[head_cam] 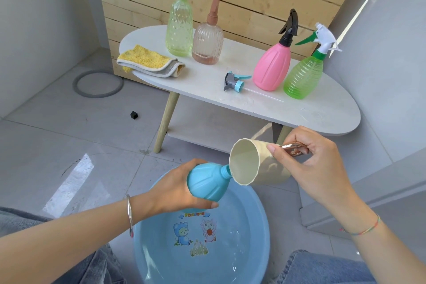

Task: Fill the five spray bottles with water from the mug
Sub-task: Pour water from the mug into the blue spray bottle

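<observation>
left hand: curled round blue spray bottle | right hand: holds mug by handle, wrist bent inward

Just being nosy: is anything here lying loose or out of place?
A spray head lies loose on the table; the held blue bottle has none. A small black cube sits on the floor.

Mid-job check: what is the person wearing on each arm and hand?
Both forearms are bare, with no sleeves or gloves. The left hand has a thin silver bangle at its wrist, with a small red bit on it. The right hand has a thin multicoloured string bracelet at its wrist.
</observation>
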`<state>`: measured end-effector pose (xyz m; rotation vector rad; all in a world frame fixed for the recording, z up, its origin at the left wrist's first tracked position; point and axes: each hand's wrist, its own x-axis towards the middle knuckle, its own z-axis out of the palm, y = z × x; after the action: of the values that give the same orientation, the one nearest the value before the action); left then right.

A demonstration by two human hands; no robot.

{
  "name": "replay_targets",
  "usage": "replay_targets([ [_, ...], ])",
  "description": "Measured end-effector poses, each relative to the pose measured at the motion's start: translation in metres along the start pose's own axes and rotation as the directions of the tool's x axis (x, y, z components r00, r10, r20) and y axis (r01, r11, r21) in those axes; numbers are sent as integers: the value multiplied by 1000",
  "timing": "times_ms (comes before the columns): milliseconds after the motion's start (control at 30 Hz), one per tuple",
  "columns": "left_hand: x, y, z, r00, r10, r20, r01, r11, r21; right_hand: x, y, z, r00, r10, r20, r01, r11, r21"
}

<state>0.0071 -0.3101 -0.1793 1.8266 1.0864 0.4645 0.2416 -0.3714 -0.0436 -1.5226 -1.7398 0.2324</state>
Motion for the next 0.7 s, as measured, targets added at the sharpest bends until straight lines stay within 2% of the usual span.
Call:
replay_targets([
  [700, -1, -4, 4, 1000, -3, 28, 3, 1000, -2, -1, 3, 2, 998, -66, 12, 67, 996, -67],
])
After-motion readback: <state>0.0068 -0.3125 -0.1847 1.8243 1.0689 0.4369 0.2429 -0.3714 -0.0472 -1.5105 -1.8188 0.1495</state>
